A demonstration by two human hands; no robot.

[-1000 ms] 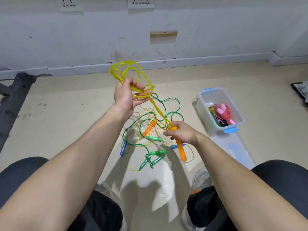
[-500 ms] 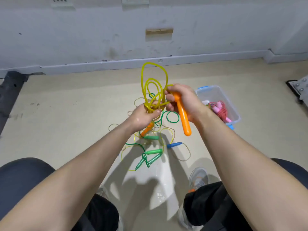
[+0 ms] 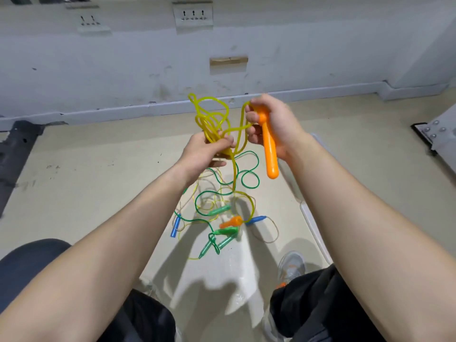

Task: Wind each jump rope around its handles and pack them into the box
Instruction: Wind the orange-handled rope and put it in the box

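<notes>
Gripping an orange handle, the right hand; left hand holds yellow rope.

Bright light throws soft shadows; edges distort

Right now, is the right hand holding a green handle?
No, the right hand grips an orange handle, while the green handles lie on the floor.
</notes>
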